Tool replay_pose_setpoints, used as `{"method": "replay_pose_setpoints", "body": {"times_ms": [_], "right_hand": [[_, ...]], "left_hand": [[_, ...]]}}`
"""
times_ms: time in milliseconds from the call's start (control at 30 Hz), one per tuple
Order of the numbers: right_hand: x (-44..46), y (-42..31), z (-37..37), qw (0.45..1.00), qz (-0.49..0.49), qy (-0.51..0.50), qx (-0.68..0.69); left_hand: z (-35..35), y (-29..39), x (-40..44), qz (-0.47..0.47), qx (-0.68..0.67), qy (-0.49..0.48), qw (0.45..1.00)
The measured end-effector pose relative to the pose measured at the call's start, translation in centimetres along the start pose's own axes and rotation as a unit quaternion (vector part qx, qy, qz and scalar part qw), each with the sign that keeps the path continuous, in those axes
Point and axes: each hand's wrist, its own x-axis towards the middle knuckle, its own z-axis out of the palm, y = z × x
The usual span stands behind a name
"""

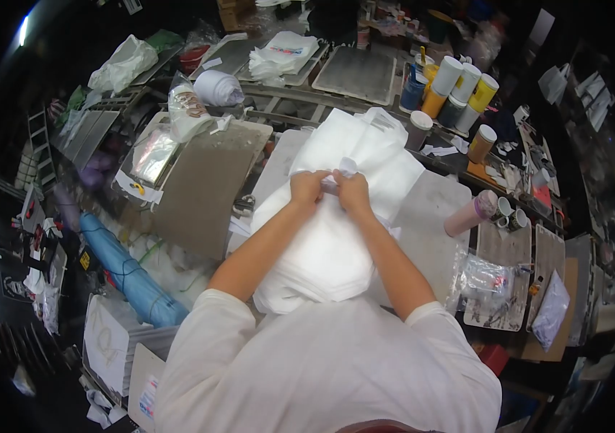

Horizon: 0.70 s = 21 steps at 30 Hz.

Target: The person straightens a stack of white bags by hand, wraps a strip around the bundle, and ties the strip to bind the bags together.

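Observation:
A big bundle of white plastic bags [322, 252] lies before me on a light board, its far end fanned out and its near end folded close to my body. My left hand [307, 189] and my right hand [353, 193] meet over the middle of the bundle. The fingers of both are closed on a pale strip [330, 185] that runs across the bundle between them. A loose white end [349, 166] sticks up just beyond my right fingers. Whether the strip is knotted cannot be seen.
Paint tubs [448, 76] crowd the back right. A pink bottle [471, 213] lies near two mugs at right. A clear packet [486, 278] rests at the lower right. Flat boards [210, 187] and a blue roll [130, 270] are to the left.

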Motion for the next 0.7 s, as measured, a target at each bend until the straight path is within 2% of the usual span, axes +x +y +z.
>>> {"method": "replay_pose_setpoints", "body": {"times_ms": [67, 133, 200, 233, 300, 333, 400, 433, 467, 533, 567, 633, 700], "right_hand": [[0.1, -0.4, -0.7, 1.0, 0.009, 0.014, 0.002], [0.5, -0.3, -1.1, 0.997, 0.042, -0.007, 0.072], [0.8, -0.2, -0.9, 0.997, 0.049, -0.004, 0.067], [0.6, -0.2, -0.7, 0.997, 0.054, -0.001, 0.059], [-0.4, -1.2, -0.8, 0.998, 0.021, 0.002, 0.064], [-1.1, -1.8, -0.9, 0.998, -0.013, 0.006, 0.069], [-1.7, -2.0, -1.2, 0.998, -0.043, 0.007, 0.052], [-1.9, -1.9, -1.3, 0.996, -0.076, 0.005, 0.034], [-2.1, -1.4, -1.3, 0.997, -0.073, 0.005, 0.034], [-2.3, -0.2, -1.6, 0.977, -0.188, 0.078, -0.06], [-2.0, 0.4, -2.2, 0.977, -0.188, 0.078, -0.061], [-1.7, 1.4, -3.4, 0.982, -0.099, 0.026, 0.157], [-1.9, 1.4, -3.7, 0.984, -0.111, 0.001, 0.137]], "left_hand": [[0.0, -0.1, -0.4, 0.004, 0.005, 0.0, 1.0], [-0.1, 0.2, -1.5, 0.006, 0.01, 0.001, 1.0], [-0.4, 0.6, -2.3, 0.081, 0.162, -0.084, 0.98], [-0.9, 0.6, -2.3, 0.078, 0.163, -0.082, 0.98], [-2.2, 1.2, -1.8, 0.247, 0.342, -0.088, 0.902], [-2.9, 1.8, -1.7, 0.245, 0.343, -0.089, 0.903], [-4.2, 3.5, -1.5, 0.386, 0.415, -0.099, 0.818], [-4.6, 4.3, -1.6, 0.457, 0.464, -0.093, 0.753], [-4.7, 4.7, -1.7, 0.454, 0.465, -0.094, 0.754], [-4.9, 5.0, -1.6, 0.499, 0.525, -0.087, 0.684], [-6.2, 4.6, -0.6, 0.498, 0.525, -0.088, 0.685], [-9.3, 3.5, 1.3, 0.477, 0.571, -0.058, 0.666], [-9.3, 3.5, 1.5, 0.44, 0.58, -0.028, 0.685]]}}
